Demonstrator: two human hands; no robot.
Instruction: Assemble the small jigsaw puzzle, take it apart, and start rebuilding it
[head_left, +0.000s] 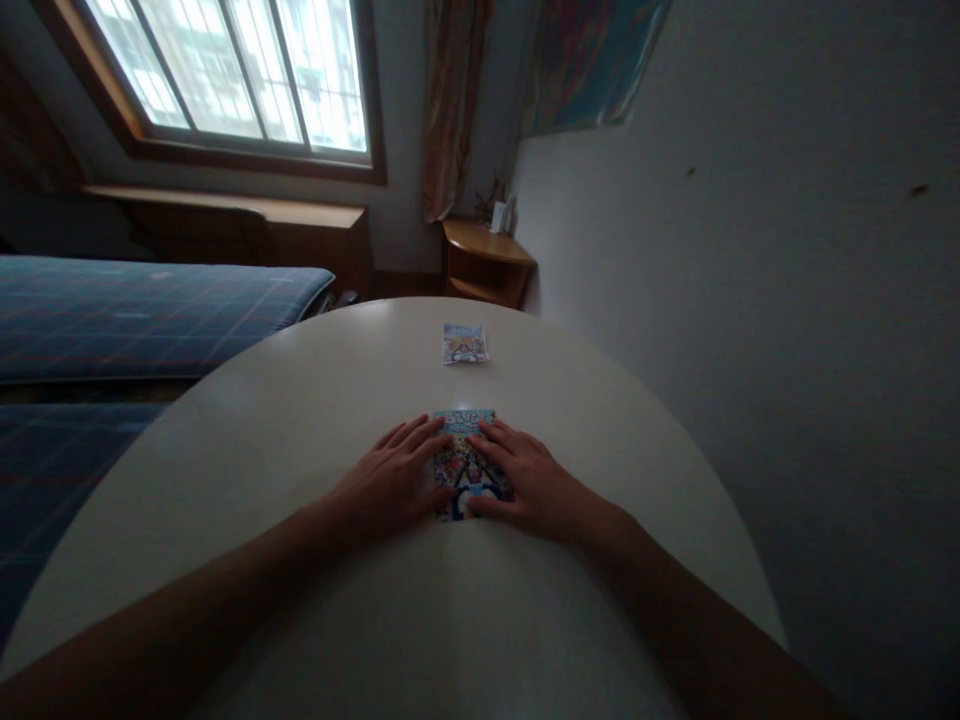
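Observation:
A colourful printed card or booklet (pixel 463 462) lies flat on the round white table (pixel 300 420). My left hand (pixel 397 470) rests on its left edge, palm down with the fingers stretched out. Over the right edge lies my right hand (pixel 529 480), also flat, its fingers spread across the print. Both thumbs point inward near the lower edge and do not meet. Farther back on the table is a small printed packet (pixel 465 344) with similar artwork, apart from both hands.
A bed with a blue plaid mattress (pixel 150 310) stands left of the table. Beyond it are a wooden desk (pixel 300 212) and a barred window (pixel 240 70). A wooden corner cabinet (pixel 487 245) stands behind the table; a white wall (pixel 712 300) runs along the right.

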